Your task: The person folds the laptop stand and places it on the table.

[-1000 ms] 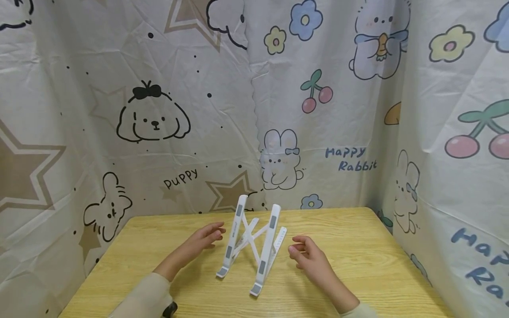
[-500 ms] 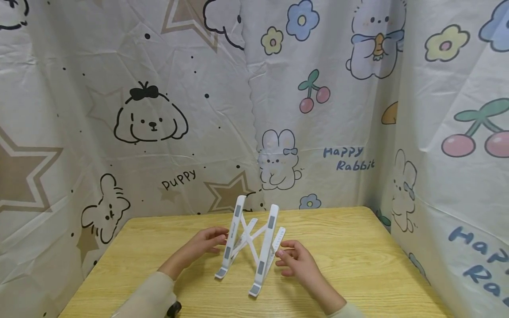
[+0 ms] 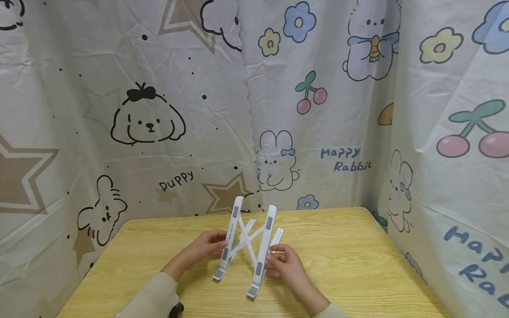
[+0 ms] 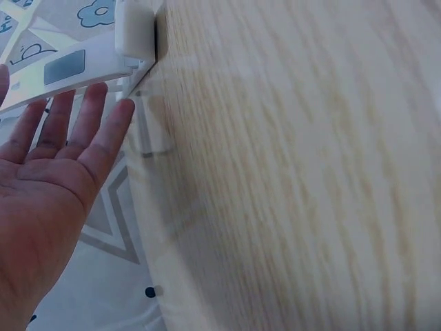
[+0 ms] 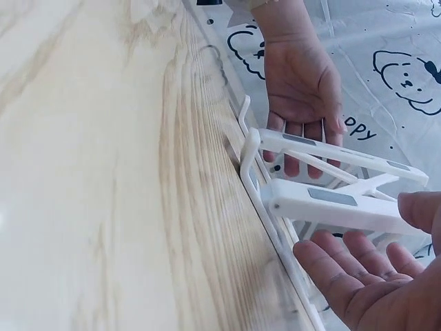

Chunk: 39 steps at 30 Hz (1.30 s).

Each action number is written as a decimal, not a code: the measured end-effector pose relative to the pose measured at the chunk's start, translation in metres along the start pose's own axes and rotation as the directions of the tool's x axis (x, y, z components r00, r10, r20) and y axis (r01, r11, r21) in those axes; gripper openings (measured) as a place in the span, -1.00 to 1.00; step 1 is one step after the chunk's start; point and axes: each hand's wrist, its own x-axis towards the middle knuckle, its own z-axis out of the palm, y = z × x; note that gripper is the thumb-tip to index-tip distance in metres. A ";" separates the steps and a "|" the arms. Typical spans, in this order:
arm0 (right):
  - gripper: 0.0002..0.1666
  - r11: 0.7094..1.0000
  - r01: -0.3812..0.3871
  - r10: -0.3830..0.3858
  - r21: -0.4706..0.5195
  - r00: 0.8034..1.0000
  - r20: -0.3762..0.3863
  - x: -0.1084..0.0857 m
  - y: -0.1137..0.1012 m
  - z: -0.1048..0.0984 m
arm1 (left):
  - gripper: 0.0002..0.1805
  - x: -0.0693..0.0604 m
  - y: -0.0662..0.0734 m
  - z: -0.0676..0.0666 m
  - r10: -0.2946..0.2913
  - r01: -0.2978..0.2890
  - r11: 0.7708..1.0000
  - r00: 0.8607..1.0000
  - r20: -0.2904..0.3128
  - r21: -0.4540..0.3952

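Note:
A white folding laptop stand (image 3: 265, 236) with grey pads stands unfolded on the wooden table, its two long arms sloping up and crossed struts between them. At its left arm is my left hand (image 3: 210, 245); the fingers reach behind the arm, and the thumb lies near its front. My right hand (image 3: 287, 264) is at the other arm, its thumb overlapping the edge. In the right wrist view, the fingers of my right hand (image 5: 372, 276) extend loosely below the stand (image 5: 344, 207). The left wrist view has my left hand (image 4: 55, 158) with nearly straight fingers by the stand's arm (image 4: 76, 65).
The yellow wood-grain table (image 3: 350, 247) extends to both sides of the stand. Behind it and along the sides hangs a pale curtain (image 3: 222, 132) printed with puppies, rabbits, stars and cherries. A small black object (image 3: 176, 310) is at the left cuff.
Both hands have moved inward to the stand, the right one coming further left. The stand keeps its place on the table, while the head view has shifted slightly.

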 end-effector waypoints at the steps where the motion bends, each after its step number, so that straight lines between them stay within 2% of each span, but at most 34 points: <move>1: -0.45 1.000 0.001 -0.001 0.009 1.000 -0.002 0.000 0.001 0.002 | -0.42 0.001 -0.001 0.000 -0.007 0.007 1.000 1.000 -0.008 -0.003; 8: -0.43 0.998 -0.001 0.001 0.068 1.000 0.004 0.000 0.004 0.011 | -0.45 0.002 -0.001 0.003 -0.025 0.025 1.000 0.999 -0.047 -0.013; 15: -0.43 0.997 0.008 -0.007 0.076 1.000 -0.013 0.002 0.009 0.018 | -0.53 0.003 0.000 0.005 -0.017 0.017 1.000 0.996 -0.082 -0.003; 22: -0.45 0.999 0.018 -0.016 0.032 0.999 -0.048 0.005 0.012 0.024 | -0.53 0.004 -0.002 0.005 -0.011 0.009 1.000 0.996 -0.085 -0.015; 29: -0.55 1.000 0.017 -0.018 -0.010 0.997 -0.071 0.006 0.011 0.025 | -0.55 0.004 -0.005 0.006 -0.009 0.008 1.000 0.997 -0.074 -0.005; 39: -0.60 1.000 -0.003 0.004 0.026 1.000 -0.031 0.007 0.008 0.019 | -0.60 0.005 -0.003 0.008 -0.018 0.018 1.000 0.998 -0.067 -0.004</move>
